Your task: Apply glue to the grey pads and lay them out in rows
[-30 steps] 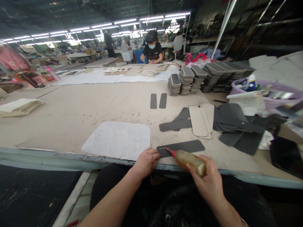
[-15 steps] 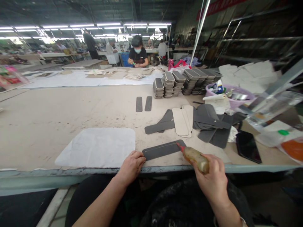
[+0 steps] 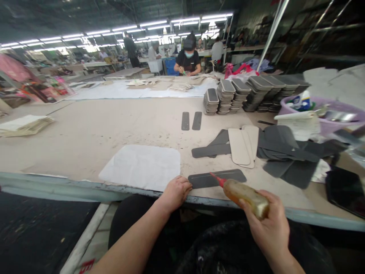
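My right hand point(image 3: 269, 220) is wrapped round a squeeze bottle of yellowish-brown glue point(image 3: 245, 196). The bottle lies tilted, its red nozzle pointing left, with the tip over the middle of a dark grey strip point(image 3: 232, 176). A thin pale line runs along part of that strip. At the strip's left end, my left hand point(image 3: 177, 192) has its fingers bent and pressed together on the edge. Left of that hand lies a white rounded sheet point(image 3: 142, 165) on the table. Beyond the strip are beige rounded pieces point(image 3: 239, 146) and dark grey pieces point(image 3: 288, 148).
Two small dark pieces point(image 3: 185, 121) lie further back, before stacks of dark rounded pieces point(image 3: 226, 97). A purple basin point(image 3: 336, 121) and a black phone point(image 3: 345, 190) are on the right. A light paper stack point(image 3: 25, 125) sits at left. Across the table, a person point(image 3: 188, 59) works.
The view has turned left, so things sit further right. My right hand has drawn the bottle's nozzle from near the strip's right end toward its middle. My left hand stays at the strip's left end.
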The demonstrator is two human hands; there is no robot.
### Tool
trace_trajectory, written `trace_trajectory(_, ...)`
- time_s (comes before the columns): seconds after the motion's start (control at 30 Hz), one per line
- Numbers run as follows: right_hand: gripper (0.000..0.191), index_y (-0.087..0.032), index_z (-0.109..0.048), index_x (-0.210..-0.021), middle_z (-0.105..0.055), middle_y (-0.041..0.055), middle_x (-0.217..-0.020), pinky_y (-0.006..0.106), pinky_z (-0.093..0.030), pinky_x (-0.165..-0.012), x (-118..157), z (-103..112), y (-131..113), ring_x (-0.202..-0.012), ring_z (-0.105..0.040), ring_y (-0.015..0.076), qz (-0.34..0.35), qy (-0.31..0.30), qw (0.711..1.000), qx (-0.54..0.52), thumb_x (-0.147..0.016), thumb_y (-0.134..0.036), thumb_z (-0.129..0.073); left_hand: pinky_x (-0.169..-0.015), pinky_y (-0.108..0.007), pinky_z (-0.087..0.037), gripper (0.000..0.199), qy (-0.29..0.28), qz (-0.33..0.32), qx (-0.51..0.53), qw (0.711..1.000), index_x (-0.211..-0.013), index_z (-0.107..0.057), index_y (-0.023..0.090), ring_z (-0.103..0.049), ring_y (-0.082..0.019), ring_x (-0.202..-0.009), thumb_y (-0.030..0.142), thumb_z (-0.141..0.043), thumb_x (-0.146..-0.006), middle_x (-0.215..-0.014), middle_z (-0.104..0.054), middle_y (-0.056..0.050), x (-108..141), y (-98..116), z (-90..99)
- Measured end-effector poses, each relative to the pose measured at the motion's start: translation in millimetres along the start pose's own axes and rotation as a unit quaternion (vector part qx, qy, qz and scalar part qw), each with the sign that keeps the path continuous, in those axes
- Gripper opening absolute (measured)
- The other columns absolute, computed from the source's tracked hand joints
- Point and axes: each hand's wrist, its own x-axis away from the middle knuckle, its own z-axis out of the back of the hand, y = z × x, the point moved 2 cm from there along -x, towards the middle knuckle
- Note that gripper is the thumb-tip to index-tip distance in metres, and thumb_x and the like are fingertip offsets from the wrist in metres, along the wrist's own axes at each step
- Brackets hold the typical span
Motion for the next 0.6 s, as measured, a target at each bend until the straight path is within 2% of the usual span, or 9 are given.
trace_trajectory(0.13, 0.036, -0.020, -0.049, -0.108, -0.054, 0.0091, -0.102, 0.041, -0.048, -0.082, 2.3, -21.9, -25.3, -0.095, -0.054, 0.0249, 0.045, -0.060, 0.996, -0.053, -0.082, -0.042, -0.062, -0.084, -0.031, -0.048, 0.022, -0.015, 0.000, -0.012, 1.000, -0.086, -0.070, 0.017, -0.058, -0.019, -0.087, 0.022, -0.049, -0.092, -0.087, -0.066, -0.007, -0.2, -0.9, -0.9)
trace_trajectory(0.3, 0.034, -0.021, -0.048, -0.108, -0.054, 0.0083, -0.100, 0.040, -0.048, -0.082, 3.0, -34.6, -32.6, -0.094, -0.053, 0.0243, 0.057, -0.092, 0.992, -0.069, -0.083, -0.040, -0.062, -0.084, -0.032, -0.047, 0.024, -0.020, -0.005, -0.024, 1.000, -0.083, -0.070, 0.017, -0.057, -0.019, -0.087, 0.022, -0.048, -0.092, -0.085, -0.064, -0.007, -0.4, 0.0, -1.3)
trace_trajectory(0.6, 0.032, -0.022, -0.049, -0.108, -0.054, 0.0077, -0.103, 0.037, -0.050, -0.083, 19.9, -18.8, -33.6, -0.098, -0.054, 0.0231, 0.040, -0.115, 0.991, -0.063, -0.084, -0.040, -0.061, -0.082, -0.032, -0.047, 0.023, -0.025, -0.016, -0.047, 0.998, -0.084, -0.070, 0.017, -0.055, -0.019, -0.084, 0.021, -0.048, -0.092, -0.084, -0.063, -0.007, -0.6, 2.1, 0.4)
